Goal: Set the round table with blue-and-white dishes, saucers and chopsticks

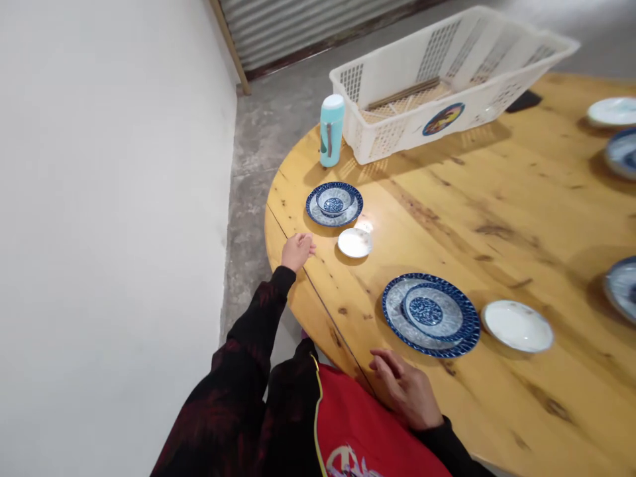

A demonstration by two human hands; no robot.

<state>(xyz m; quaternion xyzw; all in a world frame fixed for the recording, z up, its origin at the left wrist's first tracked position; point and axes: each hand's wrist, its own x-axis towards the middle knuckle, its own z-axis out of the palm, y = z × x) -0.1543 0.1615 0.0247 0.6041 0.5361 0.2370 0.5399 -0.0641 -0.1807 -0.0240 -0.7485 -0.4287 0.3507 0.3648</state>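
My left hand point(298, 250) hovers at the table's rounded edge with loosely bent fingers and nothing in them. Close to it lie a small white saucer point(354, 243) and a blue-and-white plate point(314, 213) bearing a matching bowl point(334, 200). Nearer to me, my right hand point(408, 392) is at the front edge, empty, its fingers half curled and apart. Just beyond it sits a second blue-patterned plate point(466, 326) with a bowl point(426, 310) on top. Right of that plate is a white dish point(517, 325). Neither hand touches any dish.
A white plastic basket point(397, 132) holding sticks stands at the back, beside a light-blue bottle point(331, 132). More dishes, including a white one point(613, 111) and a blue-patterned one point(625, 285), line the wooden table's point(497, 199) right side. A white wall point(114, 199) rises at left.
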